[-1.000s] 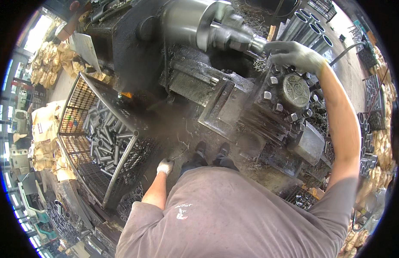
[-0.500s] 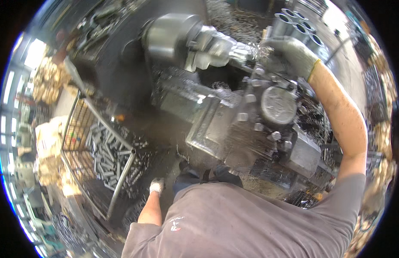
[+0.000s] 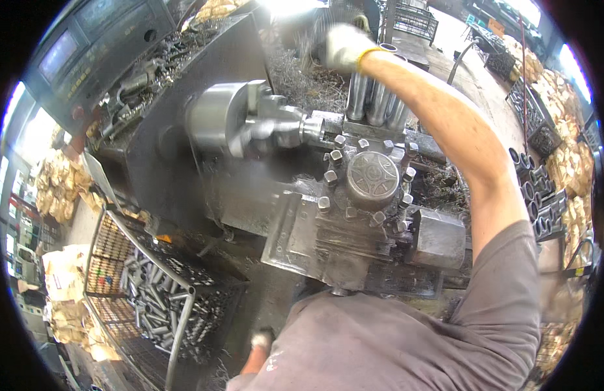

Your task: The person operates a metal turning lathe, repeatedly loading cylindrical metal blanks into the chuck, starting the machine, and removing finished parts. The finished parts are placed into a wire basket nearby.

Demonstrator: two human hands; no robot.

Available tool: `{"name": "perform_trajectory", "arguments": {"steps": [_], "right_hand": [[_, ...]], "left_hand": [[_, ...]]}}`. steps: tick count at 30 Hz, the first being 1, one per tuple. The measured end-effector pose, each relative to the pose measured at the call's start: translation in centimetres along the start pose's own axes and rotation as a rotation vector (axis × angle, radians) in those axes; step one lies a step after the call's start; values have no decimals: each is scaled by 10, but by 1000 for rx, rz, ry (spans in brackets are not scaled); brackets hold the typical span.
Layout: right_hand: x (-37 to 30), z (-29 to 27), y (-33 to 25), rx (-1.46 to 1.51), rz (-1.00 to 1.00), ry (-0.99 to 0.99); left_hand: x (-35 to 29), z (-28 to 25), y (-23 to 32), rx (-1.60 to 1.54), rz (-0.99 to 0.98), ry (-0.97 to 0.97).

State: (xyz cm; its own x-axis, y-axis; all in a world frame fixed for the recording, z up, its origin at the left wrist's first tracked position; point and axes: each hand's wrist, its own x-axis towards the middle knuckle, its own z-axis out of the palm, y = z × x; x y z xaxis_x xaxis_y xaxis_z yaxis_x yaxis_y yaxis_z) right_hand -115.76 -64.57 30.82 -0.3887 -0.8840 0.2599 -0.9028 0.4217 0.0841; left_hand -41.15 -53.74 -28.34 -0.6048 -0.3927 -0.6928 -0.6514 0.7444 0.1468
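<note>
My right hand (image 3: 346,49), in a pale glove with a yellow cuff, is raised beyond the lathe's tool post (image 3: 372,177), near upright metal tubes (image 3: 367,98). Motion blurs its fingers; whether it grips anything does not show. The lathe chuck (image 3: 217,120) has blurred jaws around a shiny ring-shaped metal workpiece (image 3: 312,128), which faces the tool post. Square-headed bolts surround the post's round cap. My left hand (image 3: 263,339), also gloved, hangs low beside my body, nearest the wire basket (image 3: 185,293). Its fingers are too small and partly hidden to read.
Many short metal tubes (image 3: 155,303) lie in the wire basket at the left. Metal shavings (image 3: 295,81) lie behind the chuck. Tools and scraps cover the headstock top (image 3: 136,85). More tubes (image 3: 543,202) are stacked at the right.
My right hand has moved from beside the workpiece, up and away to the far side. The view has shifted, showing more of the far background. My left hand stays low.
</note>
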Motion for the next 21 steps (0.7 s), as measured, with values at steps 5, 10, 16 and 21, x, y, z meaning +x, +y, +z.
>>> {"name": "perform_trajectory", "arguments": {"steps": [5, 10, 16, 21], "right_hand": [[-76, -22, -43, 286, -80, -421], [-49, 65, -37, 450, -59, -779], [-38, 108, -39, 654, -51, -852], [-10, 141, -17, 715, -164, -1011]], "left_hand": [[-60, 34, 15, -314, -293, -234], [-20, -38, -31, -109, -218, -128], [1, -254, 33, -890, -343, 652], [4, -250, 34, -957, -205, 636]]}}
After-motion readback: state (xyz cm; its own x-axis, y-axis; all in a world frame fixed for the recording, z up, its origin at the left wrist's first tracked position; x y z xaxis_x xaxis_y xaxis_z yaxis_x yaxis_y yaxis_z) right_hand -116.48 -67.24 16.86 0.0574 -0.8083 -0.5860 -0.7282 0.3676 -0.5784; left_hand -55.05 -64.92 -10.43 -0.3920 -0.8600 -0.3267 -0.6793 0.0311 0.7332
